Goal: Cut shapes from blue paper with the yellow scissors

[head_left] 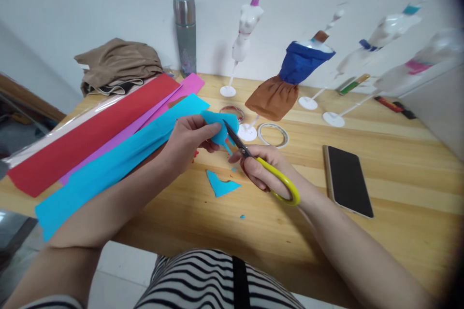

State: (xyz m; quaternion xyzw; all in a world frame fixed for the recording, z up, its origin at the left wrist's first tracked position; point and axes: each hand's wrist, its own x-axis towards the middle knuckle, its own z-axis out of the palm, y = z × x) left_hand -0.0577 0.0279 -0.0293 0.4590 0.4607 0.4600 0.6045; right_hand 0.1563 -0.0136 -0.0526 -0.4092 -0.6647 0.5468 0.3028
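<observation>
My left hand point(194, 136) pinches a small piece of blue paper point(213, 123) above the middle of the table. In my right hand point(263, 166) are yellow-handled scissors point(281, 181), with their dark blades pointing up and left against the right part of that piece. A narrow strip of blue hangs from its lower edge. Below my hands, a notched blue scrap point(221, 186) lies on the wood, with a tiny blue bit point(242, 217) nearer the front edge. Long blue paper point(87, 174) runs beneath my left forearm.
Red paper point(97, 130) and pink paper point(192, 84) lie at the left, near brown cloth point(119, 63) and a flask point(185, 38). Mannequins, one in a blue and brown dress point(304, 63), stand behind. Tape rolls point(273, 135) lie mid-table, a phone point(348, 181) at right.
</observation>
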